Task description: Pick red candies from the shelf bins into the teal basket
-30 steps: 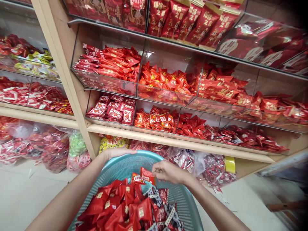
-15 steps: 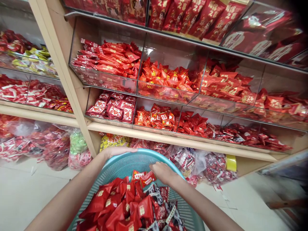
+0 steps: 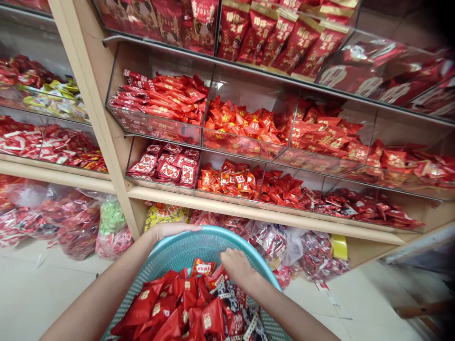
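A teal mesh plastic basket (image 3: 177, 248) is in front of me, filled with red candy packets (image 3: 177, 303) with gold print. Dark-and-white printed packets (image 3: 236, 303) lie on its right side. My left hand (image 3: 174, 230) is closed over the far-left rim, its fingertips partly hidden. Inside the basket, my right hand (image 3: 236, 266) is curled above the contents near the right wall. A red packet (image 3: 217, 278) touches or lies just under its fingers. What the fist holds is hidden. Just left of it sits an orange-red packet (image 3: 202, 267).
Wooden shelves with clear bins (image 3: 245, 149) of red-wrapped candy rise ahead. Under the lowest ledge (image 3: 199, 203) stand bulging plastic bags (image 3: 272, 239) of candy, one with a yellow tape roll (image 3: 339, 247). A wooden upright (image 3: 90, 104) divides the shelves on the left.
The shelves sit slightly lower in view near the top, as the camera tilts. My right hand has lowered a little, still curled. The left hand stays on the rim.
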{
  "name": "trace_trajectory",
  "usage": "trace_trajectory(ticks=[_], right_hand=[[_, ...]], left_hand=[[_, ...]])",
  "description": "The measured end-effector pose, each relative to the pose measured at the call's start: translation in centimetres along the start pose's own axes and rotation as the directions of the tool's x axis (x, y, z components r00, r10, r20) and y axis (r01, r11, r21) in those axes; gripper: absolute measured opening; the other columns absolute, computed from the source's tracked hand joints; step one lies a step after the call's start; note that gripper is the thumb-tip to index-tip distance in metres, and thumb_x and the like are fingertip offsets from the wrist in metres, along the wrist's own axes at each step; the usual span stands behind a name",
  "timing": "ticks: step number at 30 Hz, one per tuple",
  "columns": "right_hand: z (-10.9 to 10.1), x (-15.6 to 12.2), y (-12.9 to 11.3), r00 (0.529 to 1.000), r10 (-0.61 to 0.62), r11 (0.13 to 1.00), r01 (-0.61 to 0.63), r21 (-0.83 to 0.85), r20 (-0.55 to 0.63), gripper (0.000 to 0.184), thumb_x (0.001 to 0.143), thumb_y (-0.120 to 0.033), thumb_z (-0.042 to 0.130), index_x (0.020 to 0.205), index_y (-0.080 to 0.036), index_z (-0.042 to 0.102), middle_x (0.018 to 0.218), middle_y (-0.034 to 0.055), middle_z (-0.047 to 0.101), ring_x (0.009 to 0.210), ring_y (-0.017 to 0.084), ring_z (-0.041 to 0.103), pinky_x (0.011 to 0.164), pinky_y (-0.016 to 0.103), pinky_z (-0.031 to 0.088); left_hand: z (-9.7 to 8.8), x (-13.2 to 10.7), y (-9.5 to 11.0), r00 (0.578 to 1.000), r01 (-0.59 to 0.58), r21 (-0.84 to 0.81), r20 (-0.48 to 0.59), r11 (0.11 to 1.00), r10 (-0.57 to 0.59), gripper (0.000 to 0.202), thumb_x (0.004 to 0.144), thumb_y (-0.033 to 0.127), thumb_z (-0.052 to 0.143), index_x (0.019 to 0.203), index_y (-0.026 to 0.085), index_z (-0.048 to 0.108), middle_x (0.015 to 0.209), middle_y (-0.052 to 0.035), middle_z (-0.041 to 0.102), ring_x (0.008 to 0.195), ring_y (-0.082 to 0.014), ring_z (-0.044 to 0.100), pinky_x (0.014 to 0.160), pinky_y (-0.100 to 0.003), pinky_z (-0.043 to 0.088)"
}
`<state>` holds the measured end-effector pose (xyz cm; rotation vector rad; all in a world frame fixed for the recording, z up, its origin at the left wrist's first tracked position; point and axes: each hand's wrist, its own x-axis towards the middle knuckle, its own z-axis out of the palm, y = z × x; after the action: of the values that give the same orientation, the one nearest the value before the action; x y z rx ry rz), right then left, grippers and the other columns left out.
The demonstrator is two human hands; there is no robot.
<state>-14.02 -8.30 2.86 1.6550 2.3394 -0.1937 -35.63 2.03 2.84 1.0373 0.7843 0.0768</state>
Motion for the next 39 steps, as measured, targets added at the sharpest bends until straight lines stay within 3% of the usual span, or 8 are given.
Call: trace_trajectory(ticks=[5, 9, 13, 18, 23, 29, 34, 39], right_hand=[[-5.5, -0.6, 3.1, 0.974, 0.112, 0.990, -0.093, 0.105, -0.199, 0.019, 0.087, -0.025, 0.047, 0.097, -0.020, 0.062, 0.091, 0.0090, 0.067, 0.085, 0.021, 0.062, 0.066, 0.027, 0.041], [-10.7, -0.2, 7.0, 0.797, 0.338, 0.932, -0.211, 0.294, -0.501, 0.020, 0.088, -0.033, 0.045, 0.082, -0.020, 0.060, 0.077, 0.0039, 0.066, 0.072, 0.017, 0.061, 0.061, 0.024, 0.035], [-13.3, 1.7, 8.5, 0.634, 0.526, 0.849, -0.424, 0.315, -0.567, 0.026, 0.087, -0.043, 0.046, 0.087, -0.021, 0.059, 0.082, 0.0067, 0.066, 0.077, 0.022, 0.062, 0.058, 0.025, 0.035], [-14.1, 4.5, 7.8, 0.585, 0.511, 0.836, -0.509, 0.206, -0.629, 0.029, 0.087, -0.040, 0.046, 0.099, -0.015, 0.055, 0.095, 0.0130, 0.064, 0.083, 0.025, 0.064, 0.062, 0.029, 0.042], [-14.0, 5.6, 8.0, 0.584, 0.519, 0.818, -0.552, 0.162, -0.624, 0.019, 0.089, -0.019, 0.039, 0.096, -0.013, 0.055, 0.091, 0.0141, 0.064, 0.084, 0.025, 0.064, 0.065, 0.029, 0.044], [-14.0, 4.6, 8.8, 0.560, 0.503, 0.821, -0.547, 0.162, -0.659, 0.022, 0.090, -0.020, 0.036, 0.095, -0.013, 0.055, 0.090, 0.0152, 0.064, 0.079, 0.023, 0.064, 0.063, 0.028, 0.042], [-14.8, 2.6, 8.5, 0.465, 0.466, 0.847, -0.479, 0.230, -0.753, 0.022, 0.091, -0.028, 0.038, 0.091, -0.016, 0.057, 0.089, 0.0099, 0.064, 0.072, 0.019, 0.061, 0.057, 0.024, 0.034], [-15.1, 0.0, 7.0, 0.431, 0.230, 0.973, -0.109, 0.203, -0.873, 0.025, 0.091, -0.029, 0.040, 0.087, -0.017, 0.061, 0.082, 0.0060, 0.064, 0.070, 0.015, 0.058, 0.061, 0.023, 0.035]], left_hand=[[0.0, 0.0, 0.0, 0.999, -0.026, 0.023, -0.031, 0.999, 0.026, 0.048, 0.070, 0.051, 0.063, 0.102, 0.016, 0.067, 0.100, -0.0068, 0.069, 0.091, -0.0224, 0.062, 0.087, -0.029, 0.044], [0.3, -0.2, 0.1, 1.000, -0.018, -0.003, -0.014, 1.000, 0.018, 0.050, 0.073, 0.050, 0.061, 0.106, 0.012, 0.066, 0.103, -0.0075, 0.068, 0.091, -0.0218, 0.062, 0.086, -0.027, 0.044], [0.5, -0.2, 0.1, 0.999, -0.030, -0.013, 0.013, 0.999, 0.031, 0.052, 0.076, 0.050, 0.059, 0.109, 0.010, 0.063, 0.107, -0.0089, 0.066, 0.092, -0.0221, 0.062, 0.086, -0.027, 0.044], [0.0, 0.1, -0.1, 1.000, -0.028, 0.013, -0.013, 1.000, 0.028, 0.053, 0.075, 0.050, 0.059, 0.109, 0.010, 0.063, 0.105, -0.0096, 0.067, 0.094, -0.0229, 0.062, 0.089, -0.028, 0.043], [-0.5, 0.3, -0.3, 0.997, -0.046, 0.040, -0.062, 0.998, 0.048, 0.049, 0.074, 0.050, 0.060, 0.106, 0.013, 0.065, 0.105, -0.0083, 0.067, 0.095, -0.0233, 0.062, 0.091, -0.029, 0.042], [0.0, 0.1, -0.1, 0.999, -0.040, 0.012, 0.008, 0.999, 0.039, 0.052, 0.073, 0.051, 0.061, 0.105, 0.012, 0.065, 0.103, -0.0087, 0.068, 0.092, -0.0231, 0.062, 0.088, -0.029, 0.043], [0.4, 0.0, 0.0, 0.998, -0.043, 0.010, -0.038, 0.999, 0.044, 0.056, 0.069, 0.051, 0.064, 0.105, 0.009, 0.064, 0.101, -0.0093, 0.068, 0.091, -0.0228, 0.061, 0.085, -0.028, 0.044], [0.2, -0.1, -0.1, 0.993, -0.045, 0.031, -0.109, 0.998, 0.049, 0.052, 0.070, 0.049, 0.064, 0.102, 0.009, 0.066, 0.095, -0.0090, 0.070, 0.085, -0.0237, 0.062, 0.083, -0.030, 0.044]])
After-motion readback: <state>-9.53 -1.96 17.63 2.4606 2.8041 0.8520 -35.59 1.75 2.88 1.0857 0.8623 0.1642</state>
